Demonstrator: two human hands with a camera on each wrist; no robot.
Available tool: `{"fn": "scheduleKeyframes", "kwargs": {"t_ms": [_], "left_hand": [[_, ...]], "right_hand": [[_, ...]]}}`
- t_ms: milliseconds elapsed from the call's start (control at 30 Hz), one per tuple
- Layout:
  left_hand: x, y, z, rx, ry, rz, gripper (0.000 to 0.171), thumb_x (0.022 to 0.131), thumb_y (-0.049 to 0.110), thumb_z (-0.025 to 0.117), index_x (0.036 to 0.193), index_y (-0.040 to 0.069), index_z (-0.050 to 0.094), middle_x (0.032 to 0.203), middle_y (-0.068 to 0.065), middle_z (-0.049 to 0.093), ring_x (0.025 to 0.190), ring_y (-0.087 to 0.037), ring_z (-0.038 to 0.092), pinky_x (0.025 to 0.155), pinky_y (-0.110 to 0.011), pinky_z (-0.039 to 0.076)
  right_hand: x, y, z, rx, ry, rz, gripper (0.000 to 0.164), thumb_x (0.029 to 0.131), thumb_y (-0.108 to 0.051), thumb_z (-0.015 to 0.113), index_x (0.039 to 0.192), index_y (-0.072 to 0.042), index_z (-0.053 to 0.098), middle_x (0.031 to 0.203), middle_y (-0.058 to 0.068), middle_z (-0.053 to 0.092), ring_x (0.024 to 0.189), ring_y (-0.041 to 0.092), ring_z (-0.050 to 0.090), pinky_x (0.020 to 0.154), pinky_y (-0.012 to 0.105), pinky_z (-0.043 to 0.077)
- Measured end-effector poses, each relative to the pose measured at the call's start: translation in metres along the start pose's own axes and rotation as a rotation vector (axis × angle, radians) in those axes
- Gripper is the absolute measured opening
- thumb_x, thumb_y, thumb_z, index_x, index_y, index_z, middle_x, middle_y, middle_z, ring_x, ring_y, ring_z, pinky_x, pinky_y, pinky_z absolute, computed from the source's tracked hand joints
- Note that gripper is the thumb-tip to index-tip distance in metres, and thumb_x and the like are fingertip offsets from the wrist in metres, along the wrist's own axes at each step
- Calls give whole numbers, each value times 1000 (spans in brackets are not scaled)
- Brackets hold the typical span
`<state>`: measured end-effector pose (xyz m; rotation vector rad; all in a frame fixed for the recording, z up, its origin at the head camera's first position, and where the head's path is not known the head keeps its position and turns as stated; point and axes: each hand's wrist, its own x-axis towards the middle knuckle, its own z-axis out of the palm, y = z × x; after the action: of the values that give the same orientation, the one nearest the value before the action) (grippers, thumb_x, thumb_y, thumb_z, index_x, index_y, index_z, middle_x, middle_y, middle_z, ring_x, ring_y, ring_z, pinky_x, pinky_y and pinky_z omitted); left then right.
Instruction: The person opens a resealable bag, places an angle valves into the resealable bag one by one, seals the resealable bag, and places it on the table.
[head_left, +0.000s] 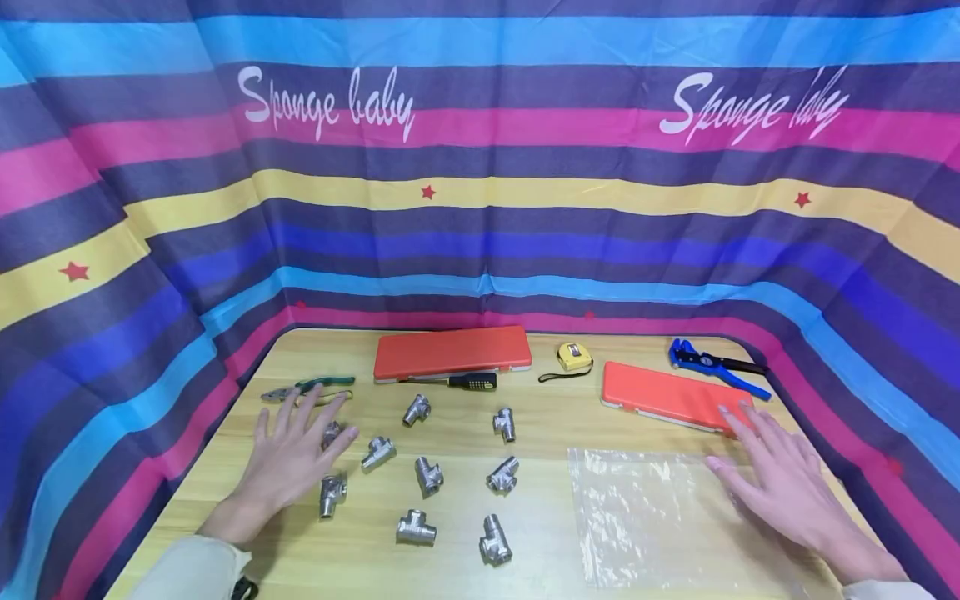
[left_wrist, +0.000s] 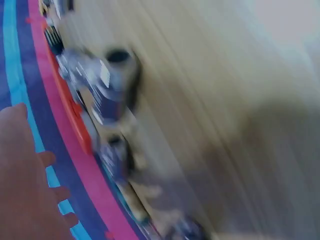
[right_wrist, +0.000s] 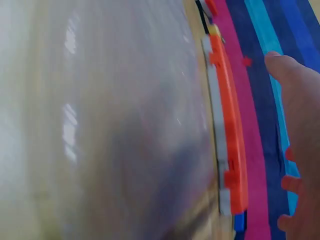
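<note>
Both hands hover with fingers spread, holding nothing: the left hand (head_left: 296,450) over metal pipe fittings (head_left: 427,475) scattered on the desk (head_left: 540,417), the right hand (head_left: 780,479) over a flat, empty clear plastic bag (head_left: 637,512). Two closed orange cases (head_left: 452,352) hide their contents. Wrist views are blurred.

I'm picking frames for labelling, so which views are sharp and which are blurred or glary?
Head view: sharp and evenly lit, edges bowed by a wide lens, with soft shadows under the left hand and the tee fittings. Left wrist view: heavy motion smear. Right wrist view: blurred, with glare on the plastic bag.
</note>
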<state>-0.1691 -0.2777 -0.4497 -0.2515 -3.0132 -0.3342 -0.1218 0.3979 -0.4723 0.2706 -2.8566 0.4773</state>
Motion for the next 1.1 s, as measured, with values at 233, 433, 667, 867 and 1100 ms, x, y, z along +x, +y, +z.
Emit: {"fn": "scheduleKeyframes", "kwargs": {"t_ms": [233, 433, 667, 867, 1100], "left_hand": [[17, 53, 5, -38, 14, 110, 68, 113, 64, 41, 167, 22, 44, 179, -20, 27, 164, -52, 18, 125, -82, 10], [29, 103, 15, -53, -9, 235, 64, 113, 59, 44, 160, 17, 53, 178, -19, 30, 164, -51, 24, 129, -76, 17], [32, 161, 34, -34, -119, 346, 59, 115, 57, 41, 160, 21, 55, 180, -13, 27, 166, -46, 22, 131, -71, 19], [34, 199, 44, -91, -143, 429, 47, 113, 51, 51, 146, 22, 67, 171, -12, 45, 161, -42, 35, 128, -69, 30], [29, 237, 55, -100, -205, 551, 32, 112, 43, 58, 130, 23, 75, 137, 2, 71, 132, -18, 61, 117, -44, 49]], "right_hand": [[-5, -37, 14, 64, -2, -108, 79, 104, -41, 73, 171, -19, 37, 174, 25, 33, 160, 54, 26, 132, 72, -4], [-6, -66, 27, 44, -38, -178, 72, 104, -45, 73, 166, -21, 46, 173, 18, 39, 158, 47, 33, 138, 54, 5], [-7, -84, 49, -39, -67, -287, 78, 103, -52, 71, 168, -20, 43, 177, 14, 36, 160, 42, 37, 130, 16, -11], [-18, -84, 64, -69, -106, -289, 80, 105, -57, 66, 171, -21, 38, 179, 13, 32, 163, 39, 33, 132, 23, -15], [-23, -84, 74, -56, -103, -291, 65, 110, -48, 63, 168, -25, 45, 178, 13, 34, 162, 42, 35, 134, 27, -15]]}}
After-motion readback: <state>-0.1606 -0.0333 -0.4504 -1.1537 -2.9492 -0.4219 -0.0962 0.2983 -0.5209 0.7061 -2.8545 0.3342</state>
